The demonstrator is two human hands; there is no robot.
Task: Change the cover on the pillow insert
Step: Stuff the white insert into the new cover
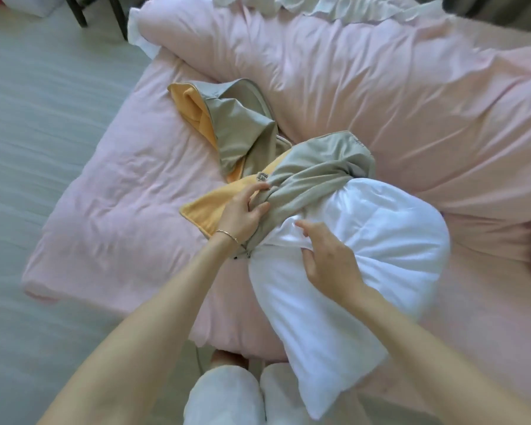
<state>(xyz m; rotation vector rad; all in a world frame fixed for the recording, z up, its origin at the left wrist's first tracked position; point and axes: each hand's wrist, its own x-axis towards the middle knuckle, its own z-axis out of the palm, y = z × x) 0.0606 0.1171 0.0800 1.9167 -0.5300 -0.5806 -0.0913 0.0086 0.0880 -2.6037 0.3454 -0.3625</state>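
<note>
The pillow insert (344,256) lies on the pink bed (111,216), far end inside the grey-and-orange cover (313,176). Your left hand (242,213) pinches the cover's opening (for counter-tension); your right hand (328,256) grips the insert.

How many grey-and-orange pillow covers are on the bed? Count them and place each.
2. One cover is bunched over the white insert's far end, gripped by the left hand; the other cover lies crumpled behind it, further left.

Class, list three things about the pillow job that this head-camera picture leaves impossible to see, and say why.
1. Far end of the white insert: hidden inside the grey cover.
2. Left hand fingertips: buried in cover folds.
3. Second grey-and-orange cover: crumpled, so its opening stays unseen.
</note>
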